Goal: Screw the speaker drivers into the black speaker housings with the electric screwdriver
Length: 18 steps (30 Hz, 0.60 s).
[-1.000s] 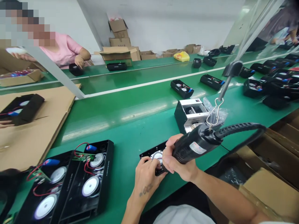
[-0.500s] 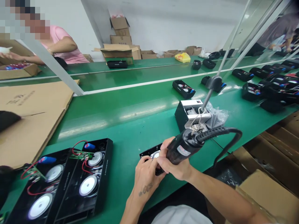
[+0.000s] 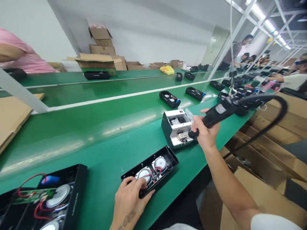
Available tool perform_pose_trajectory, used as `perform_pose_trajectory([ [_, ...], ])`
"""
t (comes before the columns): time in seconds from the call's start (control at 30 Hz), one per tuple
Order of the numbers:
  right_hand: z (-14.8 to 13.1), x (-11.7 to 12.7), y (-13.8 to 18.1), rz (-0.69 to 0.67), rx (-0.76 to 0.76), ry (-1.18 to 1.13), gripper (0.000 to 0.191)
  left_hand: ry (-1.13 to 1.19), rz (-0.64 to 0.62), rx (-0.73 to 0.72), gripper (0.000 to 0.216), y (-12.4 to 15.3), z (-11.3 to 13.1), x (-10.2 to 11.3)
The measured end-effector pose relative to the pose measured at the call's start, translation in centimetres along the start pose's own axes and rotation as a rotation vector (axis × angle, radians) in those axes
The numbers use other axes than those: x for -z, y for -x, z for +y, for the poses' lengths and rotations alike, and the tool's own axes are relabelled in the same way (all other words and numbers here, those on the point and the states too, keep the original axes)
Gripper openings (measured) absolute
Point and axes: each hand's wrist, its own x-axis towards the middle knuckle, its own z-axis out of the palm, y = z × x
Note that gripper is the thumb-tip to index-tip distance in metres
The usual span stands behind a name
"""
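Note:
My left hand [image 3: 130,195] grips the near-left end of a black speaker housing [image 3: 173,157], which lies open side up on the green bench. Two round speakers [image 3: 160,163] with red wires sit inside it. In my right hand [image 3: 207,132] is a black electric screwdriver [image 3: 219,111], tilted, with its cable looping off to the right. The tool's lower end is at the front of a black-and-silver screw feeder [image 3: 171,135]; whether the tip touches a screw is hidden. At lower left lie more black housings [image 3: 80,188] with speakers, a green circuit board [image 3: 31,195] and a blue battery [image 3: 50,180].
Beyond the feeder, open housings [image 3: 169,99] rest on the green conveyor [image 3: 103,111]. Cardboard boxes [image 3: 251,191] stand below the bench at right. A white post [image 3: 24,92] rises at left. Co-workers [image 3: 24,52] are across the line and at far right.
My right hand has carried the screwdriver from the housing rightward to the screw feeder. My left hand stays on the housing, now more exposed. The camera view has turned right.

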Motion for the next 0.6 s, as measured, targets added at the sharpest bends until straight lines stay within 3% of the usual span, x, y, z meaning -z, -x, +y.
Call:
perform_pose_trajectory([
  [0.2, 2.8, 0.3, 0.1, -0.1, -0.068, 0.146, 0.03, -0.041, -0.031, -0.018, 0.033, 0.4, -0.4, 0.0],
  [0.43, 2.5, 0.8, 0.5, -0.193, -0.146, 0.154, 0.033, -0.051, -0.051, 0.009, 0.032, 0.6, -0.5, -0.1],
  [0.6, 2.0, 1.6, 0.8, -0.146, -0.092, 0.133, 0.033, -0.046, -0.07, 0.025, 0.031, 0.7, -0.6, -0.2],
])
